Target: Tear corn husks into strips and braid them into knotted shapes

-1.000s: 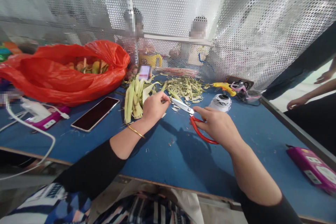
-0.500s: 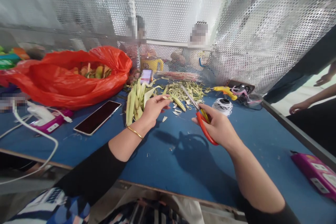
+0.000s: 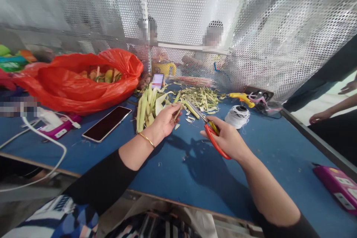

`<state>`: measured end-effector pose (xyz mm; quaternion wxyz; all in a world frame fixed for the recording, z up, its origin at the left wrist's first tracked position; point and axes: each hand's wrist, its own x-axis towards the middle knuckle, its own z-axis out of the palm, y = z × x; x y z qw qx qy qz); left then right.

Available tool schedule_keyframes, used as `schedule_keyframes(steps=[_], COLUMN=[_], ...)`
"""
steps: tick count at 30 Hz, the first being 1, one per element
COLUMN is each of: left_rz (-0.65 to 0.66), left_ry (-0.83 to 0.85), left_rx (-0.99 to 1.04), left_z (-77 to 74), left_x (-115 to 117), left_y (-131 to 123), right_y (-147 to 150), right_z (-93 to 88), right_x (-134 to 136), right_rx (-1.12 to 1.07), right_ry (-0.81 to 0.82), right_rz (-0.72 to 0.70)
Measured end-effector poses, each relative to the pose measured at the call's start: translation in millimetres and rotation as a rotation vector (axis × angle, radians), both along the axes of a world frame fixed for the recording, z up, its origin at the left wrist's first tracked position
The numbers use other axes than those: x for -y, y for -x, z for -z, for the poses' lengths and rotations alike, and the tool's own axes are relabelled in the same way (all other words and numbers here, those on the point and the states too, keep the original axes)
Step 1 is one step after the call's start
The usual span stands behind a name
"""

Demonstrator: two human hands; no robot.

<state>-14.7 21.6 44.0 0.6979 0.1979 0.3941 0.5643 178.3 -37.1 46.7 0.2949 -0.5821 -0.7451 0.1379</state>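
Note:
My right hand (image 3: 232, 137) grips a pair of scissors with red handles (image 3: 216, 143), the blades pointing up and left toward my other hand. My left hand (image 3: 166, 119) has its fingers closed on a small pale piece of husk (image 3: 178, 111), partly hidden by the fingers. Just left of that hand lies a bunch of long pale-green husks (image 3: 142, 113). Beyond both hands spreads a pile of cut husk strips (image 3: 203, 97). A few small pale scraps (image 3: 190, 119) lie on the table close to the scissors' blades.
A red plastic bag (image 3: 83, 98) stands at the back left, a smartphone (image 3: 107, 124) before it. To the right are a white thread spool (image 3: 237, 117) and a yellow glue gun (image 3: 242, 99). Purple power strips (image 3: 336, 184) lie at both sides. Perforated metal panels (image 3: 184, 11) close off the back.
The scissors have moved slightly down and left, their tips now nearer my left hand. My left fingers have curled in more around the husk piece. The view has shifted a little.

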Motion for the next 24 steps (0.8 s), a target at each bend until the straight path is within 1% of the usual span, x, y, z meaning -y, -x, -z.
schedule_keyframes(steps=[4,9,14,17,24], left_rz=[0.009,0.055,0.066,0.068,0.091], left_ry=[-0.019,-0.036,-0.043,-0.042,-0.014], left_rx=[0.076,0.087,0.118,0.139,0.183], left_z=[-1.3,-1.0,0.7,1.8,1.9], left_x=[2.6,4.2,3.1,2.5,3.8], left_y=[-1.3,-2.8,-2.6,-2.6,-4.2], right_y=[0.2,1.4,2.0,1.6,2.2], right_z=[4.6,4.9,3.7,4.3,5.0], right_x=[-0.8,-0.7,-1.0,-1.9,-0.9], right_rx=[0.022,0.035,0.007,0.056,0.113], right_ry=[-0.032,-0.028,-0.051,-0.082,-0.093], right_rz=[-0.02,-0.03,0.0,0.013,-0.043])
